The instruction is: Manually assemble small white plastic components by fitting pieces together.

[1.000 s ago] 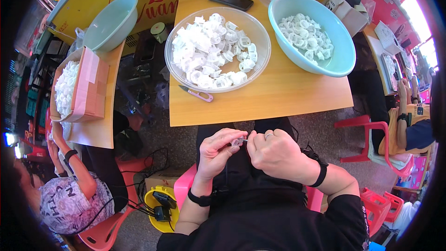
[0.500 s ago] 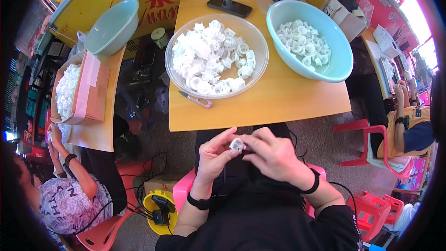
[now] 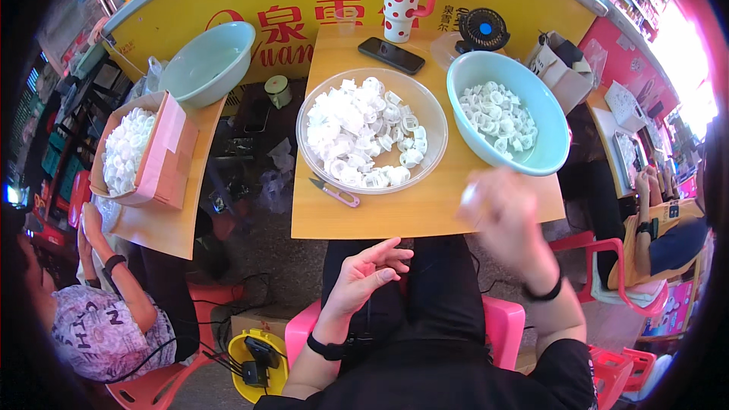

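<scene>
Head view. Compared with the earlier frames, hands now separated: previously joined over the lap on one small white plastic piece, presently well apart. Right hand [image 3: 503,209] raised over the table edge, motion-blurred, just below the pale blue bowl [image 3: 548,125]; a small white piece [image 3: 468,196] visible at its fingertips, apparently pinched, though blur prevents certainty. Left hand [image 3: 370,269] resting over the lap, fingers spread, holding nothing. Judged as one finished piece on its way to the blue bowl.

Materials: clear round basin [image 3: 433,110], glossy, heaped with white ring-shaped plastic parts; blue bowl smooth plastic, part-filled with similar rings. Wooden table [image 3: 395,216], matte, flat. Small pink-handled snips [image 3: 335,193] lying beside the basin.
</scene>
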`<state>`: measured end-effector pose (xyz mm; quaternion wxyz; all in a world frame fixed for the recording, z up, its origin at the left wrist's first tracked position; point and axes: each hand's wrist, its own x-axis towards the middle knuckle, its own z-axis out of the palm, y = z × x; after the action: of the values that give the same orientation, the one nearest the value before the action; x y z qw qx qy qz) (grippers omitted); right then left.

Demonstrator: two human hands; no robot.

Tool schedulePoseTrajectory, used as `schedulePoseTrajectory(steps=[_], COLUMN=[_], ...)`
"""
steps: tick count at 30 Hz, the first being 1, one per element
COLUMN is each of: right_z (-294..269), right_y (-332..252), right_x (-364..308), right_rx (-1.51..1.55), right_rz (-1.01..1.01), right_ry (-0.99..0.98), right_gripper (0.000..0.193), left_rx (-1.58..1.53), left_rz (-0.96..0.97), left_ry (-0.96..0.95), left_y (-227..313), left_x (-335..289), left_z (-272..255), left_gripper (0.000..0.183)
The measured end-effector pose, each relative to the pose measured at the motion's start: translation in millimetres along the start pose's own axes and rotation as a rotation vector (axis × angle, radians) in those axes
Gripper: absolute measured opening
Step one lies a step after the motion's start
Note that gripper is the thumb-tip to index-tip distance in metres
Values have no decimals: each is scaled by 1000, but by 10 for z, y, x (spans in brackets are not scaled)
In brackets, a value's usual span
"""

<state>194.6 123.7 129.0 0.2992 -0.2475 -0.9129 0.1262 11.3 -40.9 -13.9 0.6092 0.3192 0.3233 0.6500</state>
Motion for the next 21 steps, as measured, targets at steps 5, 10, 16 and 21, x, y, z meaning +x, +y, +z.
schedulePoseTrajectory(steps=[5, 10, 16, 21], right_z=[-209, 528, 1253, 1343], right_y=[323, 86, 176, 195], right_x=[621, 1028, 1417, 1433], right_rx=[-213, -23, 37, 60], right_rz=[103, -120, 80, 55], right_ry=[131, -209, -541, -492], right_gripper=[32, 26, 19, 17], left_rx=[-24, -36, -79, -87], left_rz=[-35, -53, 0, 8], left_ry=[25, 75, 119, 142], left_y=[20, 36, 87, 94], left_x=[-8, -33, -37, -19], left_z=[-39, -69, -121, -165], left_gripper=[46, 44, 41, 40])
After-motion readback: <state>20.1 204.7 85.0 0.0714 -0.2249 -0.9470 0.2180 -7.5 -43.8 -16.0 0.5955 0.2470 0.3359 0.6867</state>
